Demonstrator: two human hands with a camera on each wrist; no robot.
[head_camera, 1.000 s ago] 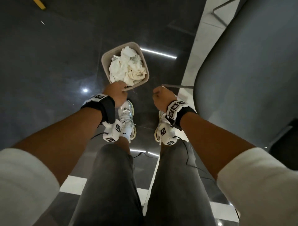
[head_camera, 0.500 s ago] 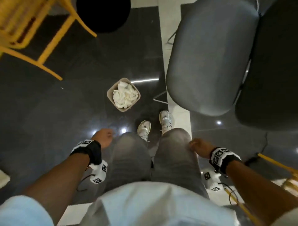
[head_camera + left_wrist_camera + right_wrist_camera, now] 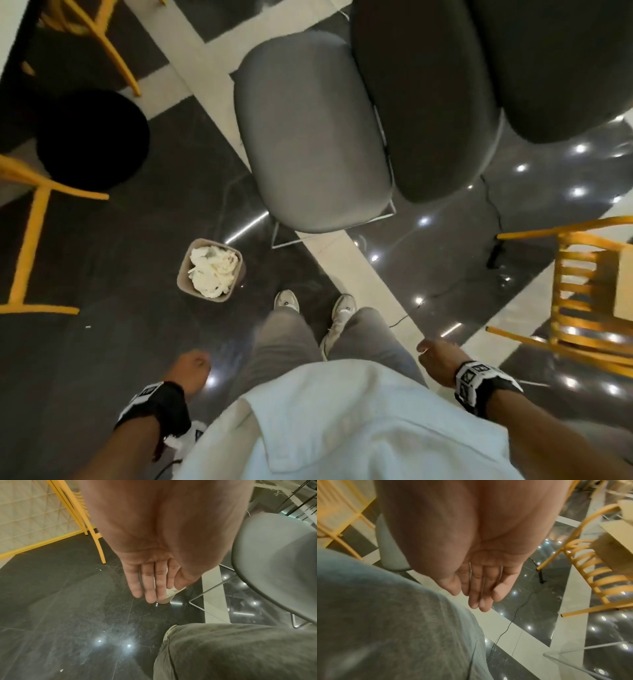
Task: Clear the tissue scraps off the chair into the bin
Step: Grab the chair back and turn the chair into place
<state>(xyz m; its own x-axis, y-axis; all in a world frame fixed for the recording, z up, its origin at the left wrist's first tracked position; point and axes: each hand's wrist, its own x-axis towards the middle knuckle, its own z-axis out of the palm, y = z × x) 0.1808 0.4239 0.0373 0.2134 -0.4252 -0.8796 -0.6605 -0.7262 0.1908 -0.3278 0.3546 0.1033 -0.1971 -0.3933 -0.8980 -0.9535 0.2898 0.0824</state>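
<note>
A small beige bin (image 3: 183,279) stands on the dark floor, heaped with white tissue scraps (image 3: 214,270). Behind it is the grey chair (image 3: 308,137), its seat bare. I stand upright and both hands hang at my sides. My left hand (image 3: 190,366) is empty with fingers (image 3: 149,588) nearly straight; past them a part of the bin (image 3: 167,599) shows. My right hand (image 3: 436,356) hangs beside my right thigh, fingers (image 3: 479,595) relaxed and straight, holding nothing.
A darker chair (image 3: 435,102) stands against the grey one. Yellow wooden chairs (image 3: 589,294) stand at right and a yellow frame (image 3: 30,240) at left. A black round stool (image 3: 92,140) is at upper left. A thin cable (image 3: 442,294) runs across the glossy floor.
I have straightened up from the bin. The left hand let go of the bin's rim and both hands dropped back to my sides. The view widened to show the whole chair.
</note>
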